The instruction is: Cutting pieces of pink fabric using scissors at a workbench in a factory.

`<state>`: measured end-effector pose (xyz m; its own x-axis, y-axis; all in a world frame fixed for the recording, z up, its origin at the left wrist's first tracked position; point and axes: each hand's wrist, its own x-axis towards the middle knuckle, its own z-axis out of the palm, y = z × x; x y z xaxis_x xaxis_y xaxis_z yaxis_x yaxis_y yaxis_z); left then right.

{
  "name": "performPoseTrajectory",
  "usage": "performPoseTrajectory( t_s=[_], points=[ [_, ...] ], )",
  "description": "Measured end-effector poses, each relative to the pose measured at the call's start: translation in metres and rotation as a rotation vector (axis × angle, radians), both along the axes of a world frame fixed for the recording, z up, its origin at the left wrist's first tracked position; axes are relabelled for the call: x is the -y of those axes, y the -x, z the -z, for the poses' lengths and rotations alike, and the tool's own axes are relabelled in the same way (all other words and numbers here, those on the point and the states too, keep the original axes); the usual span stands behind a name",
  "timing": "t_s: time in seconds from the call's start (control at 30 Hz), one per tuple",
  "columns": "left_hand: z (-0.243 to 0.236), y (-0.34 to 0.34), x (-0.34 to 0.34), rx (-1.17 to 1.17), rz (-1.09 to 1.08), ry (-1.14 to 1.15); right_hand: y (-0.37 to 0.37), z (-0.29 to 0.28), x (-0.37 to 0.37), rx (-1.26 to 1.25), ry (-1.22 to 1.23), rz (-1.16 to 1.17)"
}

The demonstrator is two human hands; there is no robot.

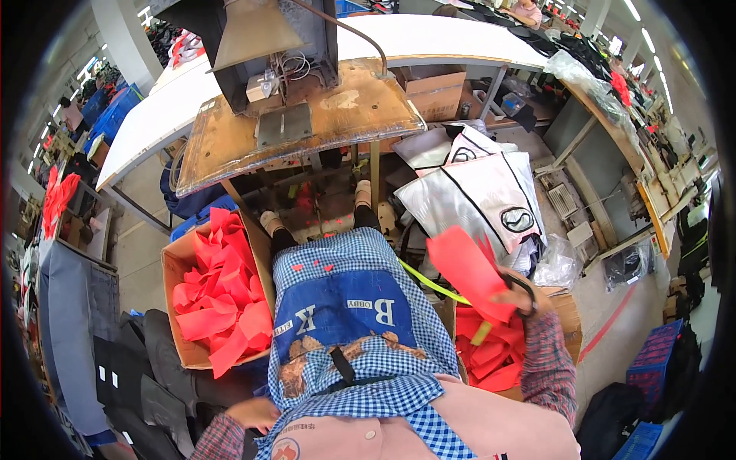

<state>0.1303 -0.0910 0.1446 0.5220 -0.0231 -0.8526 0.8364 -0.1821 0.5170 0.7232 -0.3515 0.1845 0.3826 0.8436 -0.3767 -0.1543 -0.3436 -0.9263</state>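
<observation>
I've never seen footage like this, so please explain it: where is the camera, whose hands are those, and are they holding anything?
This single picture comes from a wide fisheye camera worn on a person's head, looking down, so straight edges bend. There's no robot. The wearer's own bare right hand holds red material beside a cardboard box of similar red pieces. The bare left hand is low by the checked apron; I can't tell whether it holds anything. Another box with red strips sits at the left. Ahead, a machine rises over a wooden tabletop, with a flat grey plate on it.
</observation>
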Motion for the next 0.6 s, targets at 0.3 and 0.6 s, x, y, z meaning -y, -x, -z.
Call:
performPoseTrajectory(
  t_s=[0.3, 0.6],
  points=[
    [0.022, -0.011, 0.019, 0.167, -0.391, 0.214, -0.035, 0.026, 0.122, 0.804, 0.758, -0.017],
    [0.010, -0.006, 0.041, 0.184, -0.508, 0.234, -0.011, 0.040, -0.007, 0.843, 0.264, -0.160]
  ],
)
